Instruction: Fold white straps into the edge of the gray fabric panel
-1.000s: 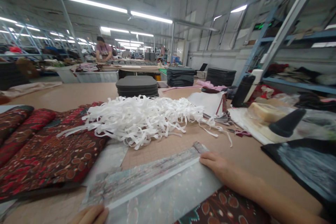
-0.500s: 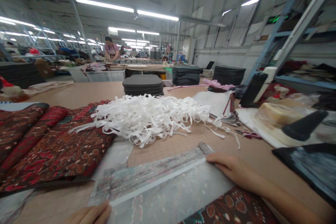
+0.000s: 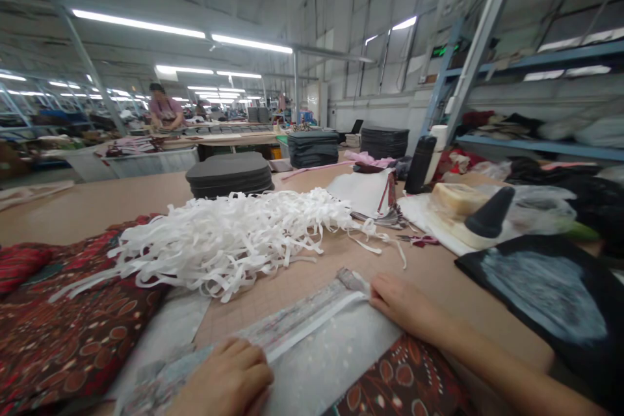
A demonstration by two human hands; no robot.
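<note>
A cloth lies before me with its pale, translucent side (image 3: 336, 354) up, and its brown-and-red printed side (image 3: 397, 380) shows at the lower right. Along the cloth's greyish far edge runs a narrow white strip (image 3: 316, 326), bowed slightly near its right end. My right hand (image 3: 402, 305) pinches the strip there, at the cloth's corner. My left hand (image 3: 227, 374) rests on the cloth over the strip's nearer part, fingers curled and together; what is under them is hidden. Just beyond lies a heap of loose white strips (image 3: 234, 240).
More printed cloth (image 3: 73, 312) covers the left side. Behind the heap stands a stack of dark pads (image 3: 229, 175). Small scissors (image 3: 419, 240), a black-handled tool (image 3: 490, 214) and a black cloth (image 3: 541, 299) lie to the right. A person (image 3: 166, 107) works at a far table.
My left hand has moved right and forward over the cloth along the strip. The right hand keeps to the corner, where the strip now bows. The view has turned right.
</note>
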